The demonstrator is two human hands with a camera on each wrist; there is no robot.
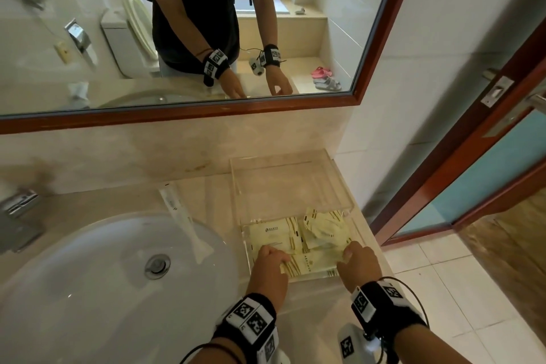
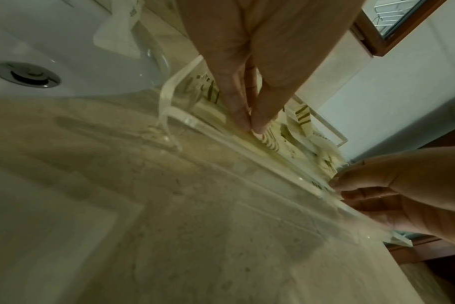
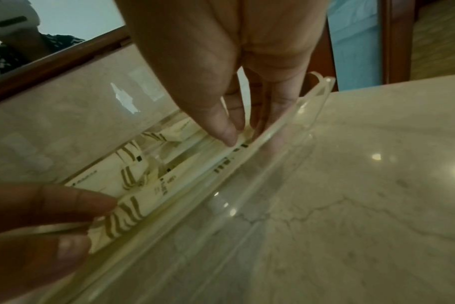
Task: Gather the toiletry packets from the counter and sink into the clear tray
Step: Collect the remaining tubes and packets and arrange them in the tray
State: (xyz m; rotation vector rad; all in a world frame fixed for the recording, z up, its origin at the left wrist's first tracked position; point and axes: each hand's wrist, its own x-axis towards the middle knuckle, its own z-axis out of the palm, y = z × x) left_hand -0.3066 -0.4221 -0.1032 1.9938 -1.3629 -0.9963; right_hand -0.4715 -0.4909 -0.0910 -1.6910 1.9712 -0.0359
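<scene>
My left hand (image 1: 270, 260) and right hand (image 1: 359, 258) each pinch one long packet (image 1: 313, 263) in the tray (image 1: 295, 186); another packet (image 1: 184, 223) lies at ten o'clock across the sink (image 1: 88, 275) rim.

A bathroom is shown, most likely a hotel's; a round white ceramic basin (image 1: 97, 269) with a chrome drain plug (image 1: 157, 266) is set into a beige marble counter (image 1: 206, 195); a chrome tap (image 1: 17, 210) is seen at the far left; a wood-framed wall mirror (image 1: 206, 109) reflects a white toilet (image 1: 124, 38); pale yellow sachets (image 1: 274, 233) lie in a clear acrylic tray (image 1: 295, 186); a wood-framed frosted-glass door (image 1: 472, 186) stands at the right.
</scene>
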